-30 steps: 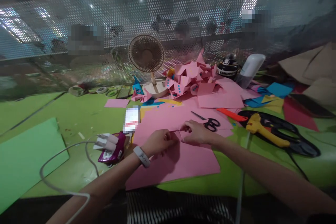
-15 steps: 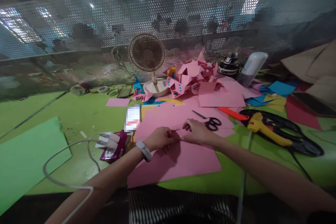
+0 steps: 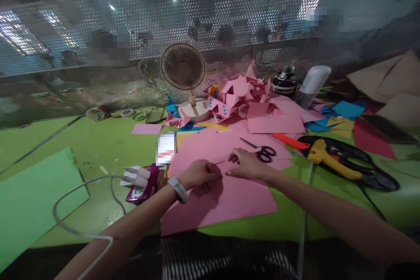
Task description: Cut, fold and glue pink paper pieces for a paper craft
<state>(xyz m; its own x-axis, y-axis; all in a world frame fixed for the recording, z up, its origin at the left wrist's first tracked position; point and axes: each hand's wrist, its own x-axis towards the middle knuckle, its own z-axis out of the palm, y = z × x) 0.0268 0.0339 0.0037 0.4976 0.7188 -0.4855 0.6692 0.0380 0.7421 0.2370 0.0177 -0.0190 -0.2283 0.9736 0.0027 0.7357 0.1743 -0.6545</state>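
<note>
Between my two hands is a small piece of pink paper (image 3: 224, 166), hard to tell from the pink sheet (image 3: 244, 201) beneath. My left hand (image 3: 201, 173), with a pale watch strap on its wrist, is closed, its fingertips pinching the paper's left side. Curled from the other side, my right hand (image 3: 246, 164) has its fingers and thumb at the paper's right edge. Just beyond the right hand lie black scissors (image 3: 265, 154), blades pointing away to the left. The fingertips partly hide the small piece.
A fan (image 3: 183, 68) stands behind, beside a heap of folded pink paper (image 3: 238, 96). To the right are an orange cutter (image 3: 290, 141) and a yellow glue gun (image 3: 328, 162) on a black holder. Leftward lie a phone (image 3: 166, 148), a white plug (image 3: 136, 176) with its cable, and green sheet (image 3: 39, 201).
My hands stay nearly in place, with only a slight shift of the fingers at the small pink paper. The whole view has moved a little.
</note>
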